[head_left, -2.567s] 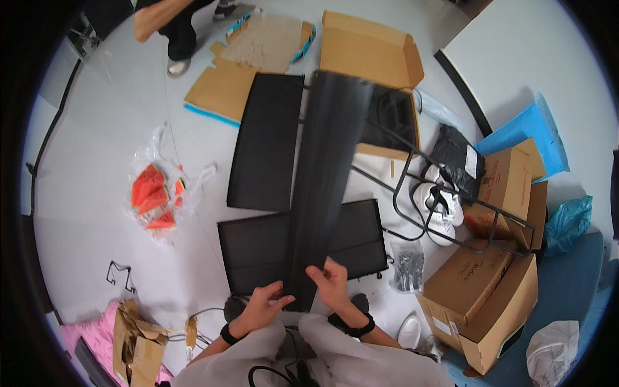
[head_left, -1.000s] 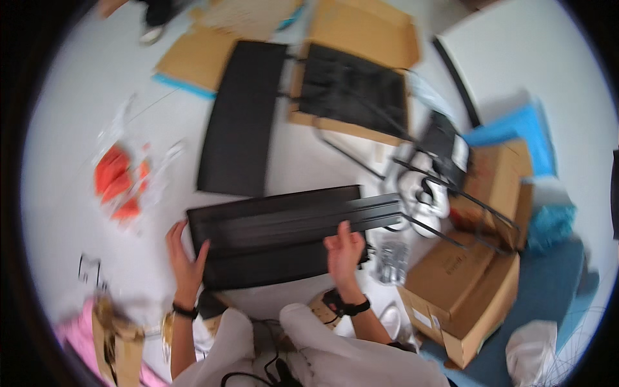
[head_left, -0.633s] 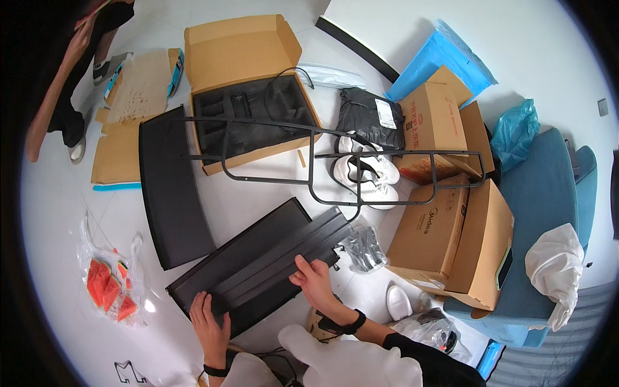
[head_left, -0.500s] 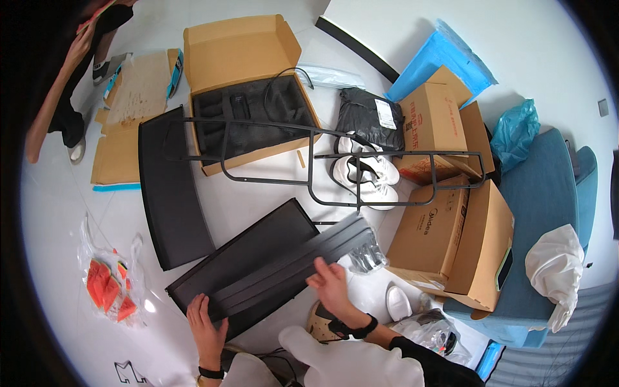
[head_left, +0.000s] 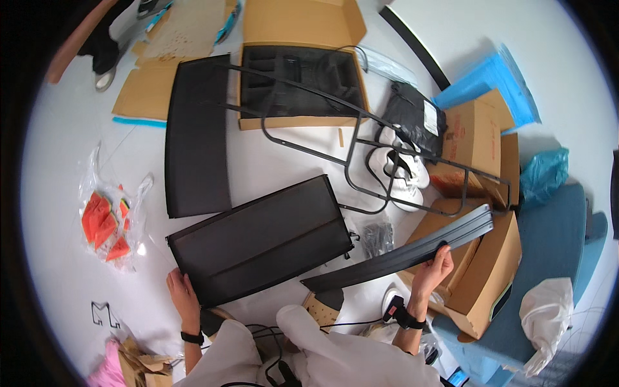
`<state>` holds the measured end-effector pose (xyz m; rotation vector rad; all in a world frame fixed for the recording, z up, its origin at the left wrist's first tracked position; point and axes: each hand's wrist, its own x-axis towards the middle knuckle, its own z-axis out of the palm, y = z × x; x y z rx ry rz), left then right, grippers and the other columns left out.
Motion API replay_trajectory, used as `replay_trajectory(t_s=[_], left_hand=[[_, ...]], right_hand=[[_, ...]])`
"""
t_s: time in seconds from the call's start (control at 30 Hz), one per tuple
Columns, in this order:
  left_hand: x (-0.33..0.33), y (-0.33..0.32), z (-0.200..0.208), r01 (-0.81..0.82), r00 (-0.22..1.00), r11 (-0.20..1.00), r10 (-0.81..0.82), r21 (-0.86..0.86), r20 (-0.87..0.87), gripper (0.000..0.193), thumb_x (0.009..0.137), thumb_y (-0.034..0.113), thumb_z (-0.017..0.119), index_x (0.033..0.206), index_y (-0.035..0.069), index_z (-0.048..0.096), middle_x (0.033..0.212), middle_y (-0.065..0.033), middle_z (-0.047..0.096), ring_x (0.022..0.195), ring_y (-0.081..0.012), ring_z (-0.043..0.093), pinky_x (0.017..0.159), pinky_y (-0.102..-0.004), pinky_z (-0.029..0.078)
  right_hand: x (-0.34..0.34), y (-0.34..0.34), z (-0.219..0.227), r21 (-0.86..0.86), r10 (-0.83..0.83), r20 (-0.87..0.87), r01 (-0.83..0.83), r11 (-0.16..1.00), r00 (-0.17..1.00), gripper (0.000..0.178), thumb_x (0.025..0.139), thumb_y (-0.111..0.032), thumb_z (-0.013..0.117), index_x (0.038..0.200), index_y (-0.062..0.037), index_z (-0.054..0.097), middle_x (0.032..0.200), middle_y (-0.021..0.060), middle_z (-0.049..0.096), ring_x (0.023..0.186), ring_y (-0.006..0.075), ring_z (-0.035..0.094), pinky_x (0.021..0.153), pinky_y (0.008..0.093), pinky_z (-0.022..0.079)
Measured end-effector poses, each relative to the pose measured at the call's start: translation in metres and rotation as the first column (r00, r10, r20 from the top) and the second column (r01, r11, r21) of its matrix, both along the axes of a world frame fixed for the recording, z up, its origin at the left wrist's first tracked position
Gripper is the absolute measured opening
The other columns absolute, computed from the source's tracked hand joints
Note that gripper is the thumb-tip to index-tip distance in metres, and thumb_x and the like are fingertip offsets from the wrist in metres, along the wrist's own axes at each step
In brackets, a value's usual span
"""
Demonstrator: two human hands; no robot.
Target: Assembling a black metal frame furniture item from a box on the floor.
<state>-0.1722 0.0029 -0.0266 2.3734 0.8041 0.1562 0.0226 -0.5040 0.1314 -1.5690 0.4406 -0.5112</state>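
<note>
My right hand (head_left: 433, 271) is closed on a long, dark grey, folded strip (head_left: 380, 261), holding it near its right end. The strip is raised and slants up to the right, above the small cartons. My left hand (head_left: 183, 295) grips the left edge of a black rectangular panel (head_left: 258, 242) with a crease along it, its fingertips at that edge. A second black panel (head_left: 198, 138) lies beyond, to the left. Past the creased panel stands a thin black metal frame (head_left: 351, 142) of bent tubes. A clear bag of small parts (head_left: 377, 238) lies just right of the panel.
An open carton with black foam (head_left: 303, 122) sits at the back. White sneakers (head_left: 400, 177), a black parcel (head_left: 416, 122) and brown cartons (head_left: 474, 138) line the right, beside a blue seat (head_left: 548, 238). Watermelon pieces (head_left: 98, 219) lie on plastic at left. Another person's leg (head_left: 103, 55) shows far left.
My right hand has carried the folded strip off the creased panel to the right. My left hand has gone left to the panel's edge. The view has shifted too.
</note>
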Motion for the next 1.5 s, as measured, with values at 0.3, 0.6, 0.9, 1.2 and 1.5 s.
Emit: replay_trajectory(t_s=[0.3, 0.6, 0.9, 1.2, 1.5], left_hand=[[0.007, 0.007, 0.003, 0.000, 1.000, 1.000, 0.000, 0.017, -0.026, 0.015, 0.101, 0.002, 0.046, 0.115, -0.003, 0.048, 0.107, -0.0259, 0.060, 0.093, -0.0466, 0.061, 0.079, -0.0490, 0.050], [0.004, 0.016, 0.002, 0.005, 1.000, 1.000, -0.005, 0.012, -0.023, 0.010, 0.100, 0.000, 0.048, 0.110, -0.002, 0.049, 0.103, -0.0254, 0.062, 0.092, -0.0463, 0.061, 0.078, -0.0489, 0.050], [0.005, 0.034, 0.034, 0.005, 0.999, 0.975, 0.004, 0.221, -0.040, 0.021, 0.092, 0.000, 0.061, 0.112, 0.000, 0.054, 0.109, -0.0204, 0.061, 0.100, -0.0415, 0.061, 0.085, -0.0471, 0.049], [0.031, -0.030, 0.047, 0.447, 0.892, 0.871, -0.452, 0.204, -0.021, 0.032, 0.075, 0.005, 0.076, 0.105, 0.002, 0.065, 0.112, -0.0124, 0.060, 0.108, -0.0331, 0.058, 0.093, -0.0436, 0.050], [0.033, -0.033, 0.048, 0.451, 0.870, 0.867, -0.480, 0.213, 0.112, 0.019, 0.070, -0.006, 0.069, 0.087, 0.002, 0.063, 0.092, -0.0099, 0.061, 0.091, -0.0304, 0.061, 0.079, -0.0399, 0.051]], right_hand=[[0.063, 0.025, 0.045, -0.580, 0.370, -0.155, -0.387, 0.717, 0.916, 0.035, 0.103, -0.020, 0.059, 0.073, -0.0058, 0.048, 0.072, -0.0080, 0.042, 0.066, 0.0046, 0.036, 0.057, 0.0260, 0.030], [0.049, 0.037, -0.074, -0.676, 0.355, -0.575, -0.672, 0.302, 0.738, 0.046, 0.099, -0.030, 0.065, 0.071, 0.0048, 0.050, 0.067, 0.0281, 0.051, 0.061, 0.0470, 0.044, 0.055, 0.0483, 0.040], [0.046, 0.058, -0.126, -0.656, 0.306, -0.693, -0.747, 0.111, 0.654, 0.043, 0.100, -0.038, 0.059, 0.080, 0.0005, 0.059, 0.079, 0.0222, 0.065, 0.078, 0.0481, 0.062, 0.064, 0.0561, 0.047], [0.044, 0.077, -0.128, -0.616, 0.219, -0.734, -0.766, 0.184, 0.642, 0.043, 0.100, -0.043, 0.057, 0.090, -0.0016, 0.064, 0.094, 0.0214, 0.068, 0.085, 0.0473, 0.065, 0.071, 0.0548, 0.050], [0.038, 0.102, -0.086, -0.682, 0.257, -0.599, -0.652, 0.332, 0.758, 0.032, 0.104, -0.035, 0.055, 0.098, -0.0039, 0.062, 0.076, 0.0200, 0.062, 0.064, 0.0380, 0.059, 0.060, 0.0472, 0.045]])
